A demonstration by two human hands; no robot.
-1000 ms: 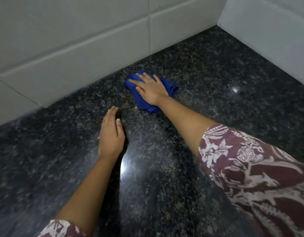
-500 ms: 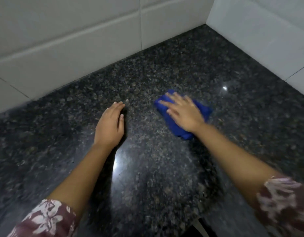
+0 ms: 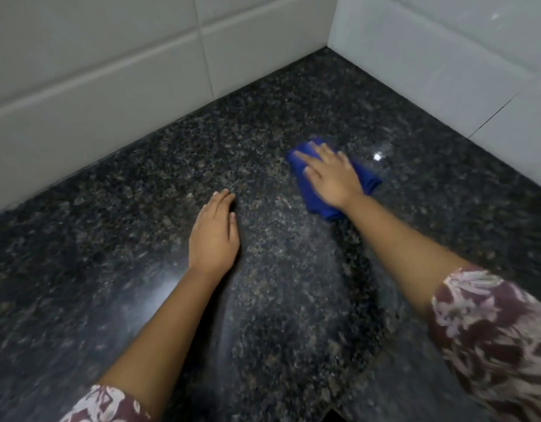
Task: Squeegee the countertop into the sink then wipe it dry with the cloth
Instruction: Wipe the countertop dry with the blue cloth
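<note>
Now | blue cloth (image 3: pixel 312 194) flat under right hand (image 3: pixel 331 176) | on countertop (image 3: pixel 141 193)

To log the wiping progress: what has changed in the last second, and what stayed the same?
The right hand slid the blue cloth rightward across the countertop, away from the back wall tiles; it still presses it flat. The left hand stayed flat on the countertop. Nothing was grasped or released.

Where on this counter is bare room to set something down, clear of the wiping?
Bare black speckled granite countertop lies in the back corner where the white tiled walls meet, and left of the flat left hand along the wall. Crowded: the middle, where the right hand presses the blue cloth.
</note>
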